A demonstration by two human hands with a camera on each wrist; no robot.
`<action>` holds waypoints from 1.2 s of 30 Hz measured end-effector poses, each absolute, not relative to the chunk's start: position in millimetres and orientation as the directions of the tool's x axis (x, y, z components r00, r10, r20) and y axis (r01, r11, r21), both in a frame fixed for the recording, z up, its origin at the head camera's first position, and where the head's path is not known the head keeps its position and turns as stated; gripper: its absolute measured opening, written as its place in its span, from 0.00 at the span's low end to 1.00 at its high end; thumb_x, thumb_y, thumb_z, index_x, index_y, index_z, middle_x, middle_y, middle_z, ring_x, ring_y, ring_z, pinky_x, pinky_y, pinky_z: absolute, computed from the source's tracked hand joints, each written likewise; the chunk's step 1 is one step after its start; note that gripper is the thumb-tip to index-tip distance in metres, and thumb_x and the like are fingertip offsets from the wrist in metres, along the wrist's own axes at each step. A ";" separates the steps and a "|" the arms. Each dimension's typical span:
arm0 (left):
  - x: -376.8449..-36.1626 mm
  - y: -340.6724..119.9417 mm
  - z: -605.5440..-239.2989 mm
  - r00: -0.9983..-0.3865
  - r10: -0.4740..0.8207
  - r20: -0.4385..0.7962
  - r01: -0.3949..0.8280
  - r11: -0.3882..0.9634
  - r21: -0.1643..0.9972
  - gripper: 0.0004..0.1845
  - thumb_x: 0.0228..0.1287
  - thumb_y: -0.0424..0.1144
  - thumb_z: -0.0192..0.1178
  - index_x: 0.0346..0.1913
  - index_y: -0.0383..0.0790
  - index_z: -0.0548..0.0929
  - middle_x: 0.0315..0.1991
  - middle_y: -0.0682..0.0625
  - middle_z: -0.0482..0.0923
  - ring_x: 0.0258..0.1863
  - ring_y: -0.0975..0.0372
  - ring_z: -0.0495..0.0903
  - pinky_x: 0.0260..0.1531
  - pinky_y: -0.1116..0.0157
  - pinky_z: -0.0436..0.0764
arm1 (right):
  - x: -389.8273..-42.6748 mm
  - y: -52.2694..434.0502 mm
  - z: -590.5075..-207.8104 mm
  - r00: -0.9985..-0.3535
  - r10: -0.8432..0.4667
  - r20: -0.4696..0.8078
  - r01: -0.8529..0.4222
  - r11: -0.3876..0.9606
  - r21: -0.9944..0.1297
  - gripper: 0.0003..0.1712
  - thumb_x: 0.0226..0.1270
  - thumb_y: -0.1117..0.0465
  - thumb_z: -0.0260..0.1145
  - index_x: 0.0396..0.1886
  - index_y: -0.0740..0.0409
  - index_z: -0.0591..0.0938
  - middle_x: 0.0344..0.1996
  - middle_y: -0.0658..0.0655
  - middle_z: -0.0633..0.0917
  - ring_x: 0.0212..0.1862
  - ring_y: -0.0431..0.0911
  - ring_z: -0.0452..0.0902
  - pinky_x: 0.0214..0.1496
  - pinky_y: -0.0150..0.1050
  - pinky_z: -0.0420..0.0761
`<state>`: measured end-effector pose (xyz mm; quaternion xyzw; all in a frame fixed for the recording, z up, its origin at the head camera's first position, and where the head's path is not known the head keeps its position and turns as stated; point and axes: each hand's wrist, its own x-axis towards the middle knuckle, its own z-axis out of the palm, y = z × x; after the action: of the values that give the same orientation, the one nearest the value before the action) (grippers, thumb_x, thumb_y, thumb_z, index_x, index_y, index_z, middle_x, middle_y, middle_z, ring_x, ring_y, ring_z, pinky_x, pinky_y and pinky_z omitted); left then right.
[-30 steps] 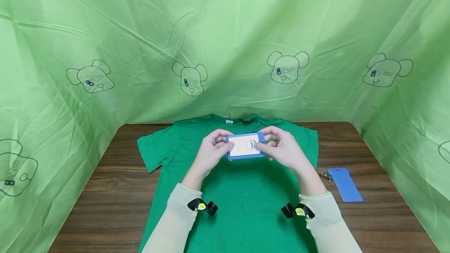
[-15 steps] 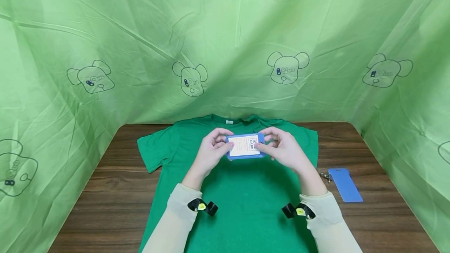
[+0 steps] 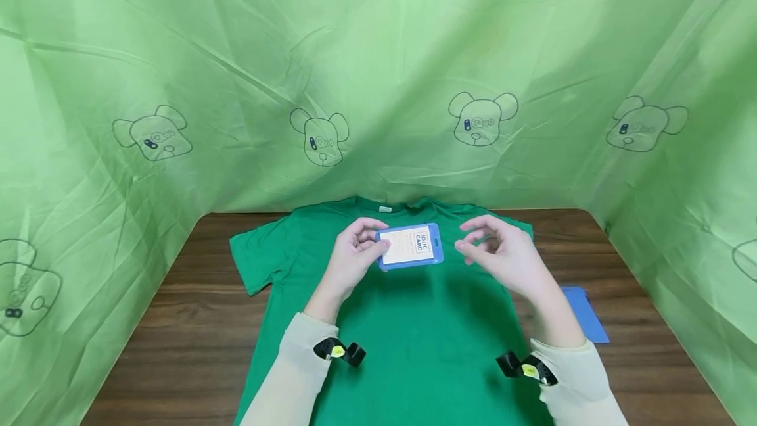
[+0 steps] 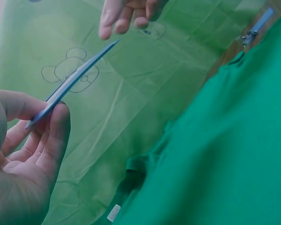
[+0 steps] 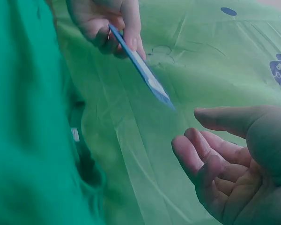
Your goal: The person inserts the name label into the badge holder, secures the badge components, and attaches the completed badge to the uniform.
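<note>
1. Fingers of the left hand [image 3: 353, 252] are pinching one short end of the blue ID card holder [image 3: 411, 246], thumb on the printed face, the rest curled behind it. The wrist views show it edge-on, raised off the cloth.
2. Over to the right hand [image 3: 507, 256]: it's off the holder, just beside its free end, fingers loosely curled and relaxed, holding nothing.
3. That one-ended pinch looks chosen to keep the label facing up toward the person, readable, with the far end clear.
4. Below the holder lies the green T-shirt [image 3: 414, 334], spread flat on the wooden table [image 3: 177, 340], collar away from the person, presumably laid out as a working surface.
5. A blue strip [image 3: 585, 317] lies on the table to the right, partly hidden by the right forearm; the left wrist view shows a small metal clip [image 4: 247, 37] at its end.
6. The count: two hands, one card holder, one shirt, one blue strip, one clip.
7. Green printed curtain [image 3: 378, 71] closes in three sides.
</note>
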<state>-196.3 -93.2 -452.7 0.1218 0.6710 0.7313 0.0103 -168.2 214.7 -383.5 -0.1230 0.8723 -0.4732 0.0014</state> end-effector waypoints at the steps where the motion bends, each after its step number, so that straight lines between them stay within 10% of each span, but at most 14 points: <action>1: -196.0 -93.5 -452.6 -0.971 0.176 0.164 0.148 -0.099 0.984 0.14 0.75 0.27 0.67 0.60 0.36 0.84 0.43 0.41 0.86 0.35 0.57 0.88 0.37 0.66 0.87 | -166.3 219.2 -383.4 -0.968 -0.214 0.129 -0.228 0.546 -0.807 0.19 0.78 0.50 0.75 0.60 0.52 0.84 0.42 0.53 0.91 0.37 0.46 0.90 0.35 0.40 0.85; 10: -196.2 -92.7 -450.2 -0.971 0.180 0.159 0.142 -0.106 0.984 0.14 0.75 0.27 0.66 0.59 0.36 0.84 0.43 0.40 0.86 0.35 0.56 0.88 0.34 0.65 0.88 | -153.7 301.4 -398.8 -0.979 -0.122 0.164 -0.202 0.694 -0.691 0.22 0.78 0.50 0.75 0.63 0.52 0.85 0.51 0.56 0.90 0.47 0.40 0.85 0.41 0.32 0.82; 19: -195.6 -94.1 -451.0 -0.976 0.178 0.126 0.111 -0.093 0.989 0.14 0.76 0.27 0.66 0.60 0.36 0.83 0.44 0.40 0.86 0.36 0.55 0.89 0.33 0.64 0.88 | -158.5 405.8 -432.4 -0.969 -0.207 -0.134 -0.065 0.738 -0.671 0.45 0.76 0.53 0.76 0.81 0.66 0.66 0.73 0.82 0.69 0.70 0.81 0.66 0.61 0.76 0.74; 26: -196.8 -95.5 -451.7 -0.975 0.189 0.118 0.104 -0.087 0.991 0.14 0.76 0.28 0.66 0.60 0.36 0.83 0.45 0.39 0.86 0.37 0.54 0.89 0.35 0.60 0.88 | -157.5 432.9 -452.3 -0.966 -0.161 -0.204 0.004 0.776 -0.630 0.48 0.74 0.51 0.78 0.81 0.67 0.65 0.65 0.76 0.77 0.63 0.67 0.76 0.49 0.41 0.81; 36: -196.5 -94.5 -452.5 -0.975 0.195 0.110 0.096 -0.082 0.992 0.14 0.76 0.28 0.66 0.60 0.37 0.83 0.45 0.39 0.86 0.37 0.54 0.89 0.35 0.61 0.88 | -159.0 438.8 -467.1 -0.933 -0.213 -0.289 0.019 0.774 -0.633 0.51 0.68 0.55 0.82 0.79 0.74 0.65 0.58 0.73 0.79 0.56 0.61 0.82 0.48 0.40 0.82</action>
<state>-196.5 -94.5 -452.5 0.1074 0.6767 0.7276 0.0338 -159.0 438.8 -467.1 -0.0522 0.9254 -0.3322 0.1747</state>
